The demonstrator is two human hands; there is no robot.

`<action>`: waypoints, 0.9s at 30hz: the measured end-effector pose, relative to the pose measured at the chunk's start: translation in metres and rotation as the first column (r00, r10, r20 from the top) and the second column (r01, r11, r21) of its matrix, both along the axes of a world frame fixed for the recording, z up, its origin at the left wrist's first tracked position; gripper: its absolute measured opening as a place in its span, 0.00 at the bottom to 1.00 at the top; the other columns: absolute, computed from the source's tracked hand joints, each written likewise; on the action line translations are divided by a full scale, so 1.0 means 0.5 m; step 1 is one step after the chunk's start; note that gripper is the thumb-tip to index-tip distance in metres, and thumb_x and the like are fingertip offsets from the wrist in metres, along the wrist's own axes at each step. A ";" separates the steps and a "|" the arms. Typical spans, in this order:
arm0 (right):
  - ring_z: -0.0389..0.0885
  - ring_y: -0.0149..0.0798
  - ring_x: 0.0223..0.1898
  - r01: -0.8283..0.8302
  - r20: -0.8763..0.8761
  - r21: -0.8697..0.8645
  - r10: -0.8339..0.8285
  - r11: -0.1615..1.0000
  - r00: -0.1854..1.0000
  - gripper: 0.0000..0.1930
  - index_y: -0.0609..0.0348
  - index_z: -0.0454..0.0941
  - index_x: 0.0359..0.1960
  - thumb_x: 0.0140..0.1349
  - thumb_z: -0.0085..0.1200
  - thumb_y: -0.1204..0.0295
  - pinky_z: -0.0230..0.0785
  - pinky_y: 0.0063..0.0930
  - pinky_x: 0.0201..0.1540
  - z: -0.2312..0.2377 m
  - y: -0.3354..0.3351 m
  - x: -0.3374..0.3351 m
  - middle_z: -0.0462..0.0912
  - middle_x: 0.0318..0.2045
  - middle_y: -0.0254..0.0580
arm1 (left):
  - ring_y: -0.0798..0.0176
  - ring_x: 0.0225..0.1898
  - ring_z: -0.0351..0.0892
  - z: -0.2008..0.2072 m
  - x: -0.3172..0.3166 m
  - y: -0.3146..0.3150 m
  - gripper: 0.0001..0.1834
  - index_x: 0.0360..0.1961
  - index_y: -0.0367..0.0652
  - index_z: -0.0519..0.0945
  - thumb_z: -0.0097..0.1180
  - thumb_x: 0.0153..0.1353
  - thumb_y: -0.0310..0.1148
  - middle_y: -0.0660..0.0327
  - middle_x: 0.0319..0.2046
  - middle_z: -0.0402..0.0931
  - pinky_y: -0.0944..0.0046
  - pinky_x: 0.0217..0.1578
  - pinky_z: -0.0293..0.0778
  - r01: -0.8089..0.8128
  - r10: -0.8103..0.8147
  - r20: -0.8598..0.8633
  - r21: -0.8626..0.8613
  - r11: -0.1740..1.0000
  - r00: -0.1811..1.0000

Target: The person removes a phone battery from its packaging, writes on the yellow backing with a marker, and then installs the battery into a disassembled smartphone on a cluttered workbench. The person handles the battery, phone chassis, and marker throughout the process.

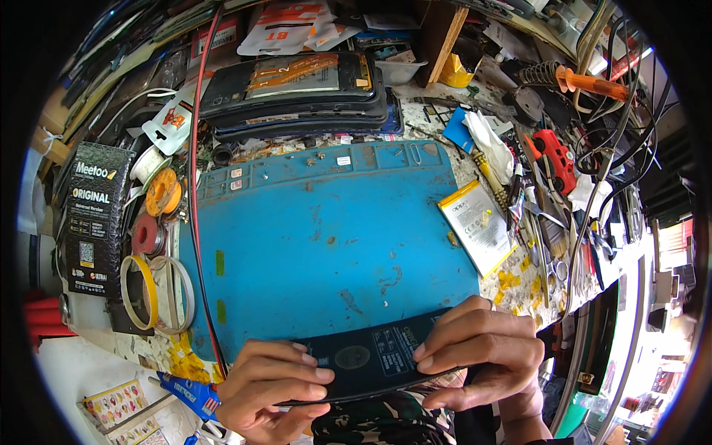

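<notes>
My left hand [278,389] and my right hand [482,356] hold a black phone screen [371,354] between them, one at each end. It is a thin, flat panel with pale print and a round fingerprint-like mark on its face. I hold it slightly tilted at the near edge of the blue work mat [326,237]. Fingers of both hands rest on its upper face. The thumbs are at its near edge, and its underside is hidden. To the right on the mat's edge lies a white phone battery [477,226] with yellow ends.
Stacked phone panels [297,100] stand behind the mat. At left are a black pouch [96,222], solder spools [163,194] and tape rolls [141,293]. A red-black cable [194,185] crosses the mat's left side. Hand tools, a red toy car [555,162] and an orange-handled soldering iron [593,83] crowd the right.
</notes>
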State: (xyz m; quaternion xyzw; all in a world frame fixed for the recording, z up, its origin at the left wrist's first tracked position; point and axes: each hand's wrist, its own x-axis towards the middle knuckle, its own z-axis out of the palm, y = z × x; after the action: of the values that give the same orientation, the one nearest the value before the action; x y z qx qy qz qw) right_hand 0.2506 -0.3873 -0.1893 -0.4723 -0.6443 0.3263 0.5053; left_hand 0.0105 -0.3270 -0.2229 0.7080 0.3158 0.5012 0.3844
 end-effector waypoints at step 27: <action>0.83 0.27 0.35 -0.027 0.450 0.096 -0.019 0.995 0.893 0.10 0.48 0.86 0.35 0.51 0.73 0.67 0.64 0.30 0.44 0.040 0.025 -0.022 0.86 0.35 0.26 | 0.59 0.34 0.81 0.009 0.003 -0.005 0.16 0.25 0.42 0.82 0.73 0.52 0.43 0.58 0.27 0.85 0.51 0.48 0.78 -0.025 0.025 -0.011 -0.060 0.998 1.000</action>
State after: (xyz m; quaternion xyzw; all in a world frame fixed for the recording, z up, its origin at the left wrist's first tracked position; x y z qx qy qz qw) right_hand 0.2396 -0.3747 -0.1692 -0.5077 -0.7602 0.1767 0.3648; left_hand 0.0118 -0.3297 -0.2186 0.6948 0.3416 0.4924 0.3977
